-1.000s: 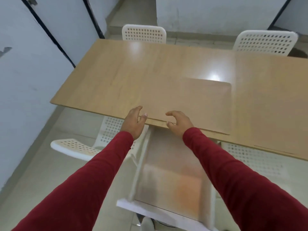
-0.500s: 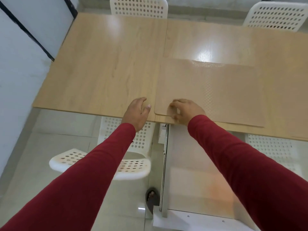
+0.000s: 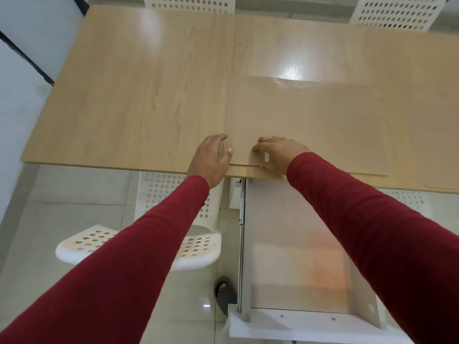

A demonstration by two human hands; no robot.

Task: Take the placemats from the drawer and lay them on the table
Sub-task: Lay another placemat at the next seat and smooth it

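Pinching the near left corner of the placemat [image 3: 305, 125], your right hand [image 3: 278, 153] has its fingers curled narrowly on that corner at the near edge of the tabletop [image 3: 139, 95]. Your left hand [image 3: 211, 160] rests just beside it with fingers loosely spread, holding nothing, thumb touching the mat's left edge. The mat lies flat above the open drawer [image 3: 298, 256]. A white chair [image 3: 159, 244] stands below left.

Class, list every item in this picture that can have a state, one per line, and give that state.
Tan rectangular placemat: flat on table, near corner pinched.
White pull-out drawer: open.
Left hand: open, at the placemat's corner.
Right hand: gripping the placemat's edge.
White perforated plastic chair: unoccupied.
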